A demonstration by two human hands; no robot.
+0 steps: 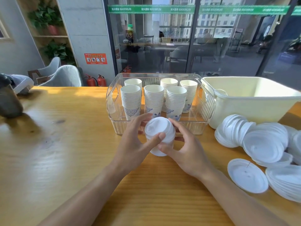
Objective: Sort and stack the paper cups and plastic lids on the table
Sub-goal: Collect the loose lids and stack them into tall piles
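Both hands close on one lidded cup (160, 139), axis upright, just front of bin (160, 128). Left hand (138, 141) thumb on lid (157, 128); right hand (185, 149) curled at 3 o'clock.

bright daylight from windows (211, 30) | glare on table (48, 160) | edges blurred, bowed

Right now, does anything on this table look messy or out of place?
Yes. The loose white lids at the right lie toppled in leaning, overlapping heaps on the table, not upright stacks. By contrast, the cup stacks in the clear bin stand neat.
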